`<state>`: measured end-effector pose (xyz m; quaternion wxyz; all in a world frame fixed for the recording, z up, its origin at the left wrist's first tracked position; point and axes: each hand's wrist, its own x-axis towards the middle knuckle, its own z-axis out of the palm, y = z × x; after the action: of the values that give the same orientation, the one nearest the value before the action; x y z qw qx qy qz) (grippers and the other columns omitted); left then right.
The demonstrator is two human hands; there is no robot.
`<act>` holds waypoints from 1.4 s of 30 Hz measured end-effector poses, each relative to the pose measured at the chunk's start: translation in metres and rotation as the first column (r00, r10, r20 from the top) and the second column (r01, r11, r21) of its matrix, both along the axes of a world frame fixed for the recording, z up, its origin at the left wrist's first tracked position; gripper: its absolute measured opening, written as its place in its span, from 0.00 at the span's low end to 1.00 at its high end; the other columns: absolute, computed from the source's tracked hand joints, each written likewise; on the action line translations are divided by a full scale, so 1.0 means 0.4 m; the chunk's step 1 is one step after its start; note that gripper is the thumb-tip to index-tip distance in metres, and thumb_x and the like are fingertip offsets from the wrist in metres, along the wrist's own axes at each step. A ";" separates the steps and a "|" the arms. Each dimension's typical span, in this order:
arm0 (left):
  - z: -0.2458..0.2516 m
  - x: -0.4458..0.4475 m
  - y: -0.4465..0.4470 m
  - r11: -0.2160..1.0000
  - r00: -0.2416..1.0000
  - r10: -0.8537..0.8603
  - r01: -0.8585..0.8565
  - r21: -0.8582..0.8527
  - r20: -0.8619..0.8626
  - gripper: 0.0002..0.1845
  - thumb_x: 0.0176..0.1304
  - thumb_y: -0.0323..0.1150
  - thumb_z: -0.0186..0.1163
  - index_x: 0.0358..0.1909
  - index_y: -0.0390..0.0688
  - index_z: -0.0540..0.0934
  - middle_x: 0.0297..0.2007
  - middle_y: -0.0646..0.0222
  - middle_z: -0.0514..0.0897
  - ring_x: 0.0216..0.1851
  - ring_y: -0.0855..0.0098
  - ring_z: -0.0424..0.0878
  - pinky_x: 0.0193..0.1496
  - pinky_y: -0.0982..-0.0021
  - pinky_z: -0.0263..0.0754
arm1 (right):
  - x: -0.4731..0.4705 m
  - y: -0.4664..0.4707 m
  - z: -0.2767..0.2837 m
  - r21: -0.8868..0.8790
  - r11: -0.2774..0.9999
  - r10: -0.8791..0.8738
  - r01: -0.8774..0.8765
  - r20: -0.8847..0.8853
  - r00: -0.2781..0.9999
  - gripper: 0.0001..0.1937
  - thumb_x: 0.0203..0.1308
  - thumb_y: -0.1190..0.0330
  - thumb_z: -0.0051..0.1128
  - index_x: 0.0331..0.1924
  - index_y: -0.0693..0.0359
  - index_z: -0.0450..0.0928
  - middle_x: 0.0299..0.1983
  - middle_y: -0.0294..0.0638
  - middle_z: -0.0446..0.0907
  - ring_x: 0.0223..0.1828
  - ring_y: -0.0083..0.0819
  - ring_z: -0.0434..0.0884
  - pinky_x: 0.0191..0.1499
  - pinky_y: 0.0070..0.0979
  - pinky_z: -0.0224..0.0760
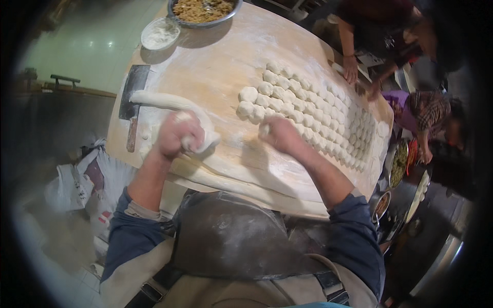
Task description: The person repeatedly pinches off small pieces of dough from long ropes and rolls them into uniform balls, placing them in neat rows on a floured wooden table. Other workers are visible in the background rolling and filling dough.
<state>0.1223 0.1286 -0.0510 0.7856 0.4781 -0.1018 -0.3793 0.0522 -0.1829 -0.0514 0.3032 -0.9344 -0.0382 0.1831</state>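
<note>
My left hand [180, 133] is closed around a thick rope of white dough [165, 99], a bit of which pokes out at the fist. The rope bends round beyond the hand, and its far end lies by the blade of a cleaver [133, 90] with a wooden handle. Curled and blurred, my right hand [284, 134] is over the board at the near left edge of many dough pieces [296, 104] set in rows. A pale spot shows at its fingers; whether that is dough, I cannot tell. Long dough strips [231, 184] run along the board's near edge.
The floured wooden board [215, 57] carries a metal bowl of brown filling [202, 10] and a tub of flour [160, 34] at the far left. Two people work at the right. Beside them are a tray of green filling [398, 163] and a smaller bowl [381, 204].
</note>
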 end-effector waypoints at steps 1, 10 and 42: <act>-0.011 -0.011 0.016 0.988 1.000 -0.004 0.001 0.154 0.020 0.11 0.59 0.33 0.69 0.27 0.36 0.83 0.25 0.60 0.87 0.24 0.71 0.83 0.28 0.71 0.76 | 0.050 -0.014 -0.041 -0.024 0.991 -0.131 0.135 0.123 0.984 0.19 0.57 0.64 0.71 0.50 0.65 0.85 0.42 0.55 0.86 0.46 0.56 0.85 0.52 0.46 0.79; -0.103 -0.177 -0.022 0.918 0.971 -0.212 0.238 0.318 -0.115 0.11 0.68 0.34 0.72 0.30 0.38 0.84 0.21 0.71 0.81 0.22 0.80 0.76 0.27 0.74 0.70 | 0.349 -0.017 -0.310 -0.346 0.910 -0.244 0.227 -0.006 0.970 0.23 0.65 0.59 0.67 0.60 0.62 0.82 0.53 0.57 0.87 0.53 0.55 0.87 0.57 0.49 0.80; 0.078 -0.105 -0.208 0.928 0.862 -0.281 0.132 0.349 0.421 0.21 0.59 0.37 0.75 0.52 0.37 0.86 0.40 0.53 0.91 0.42 0.59 0.89 0.49 0.61 0.80 | -0.082 0.089 0.250 0.237 0.972 -0.088 -0.007 0.389 0.917 0.13 0.59 0.60 0.75 0.44 0.55 0.85 0.39 0.40 0.81 0.37 0.42 0.86 0.39 0.38 0.82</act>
<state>0.0802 0.0453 -0.0200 0.6082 0.6573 -0.2774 -0.3479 0.0192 -0.1472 0.0486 0.4006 -0.9105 -0.1006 -0.0219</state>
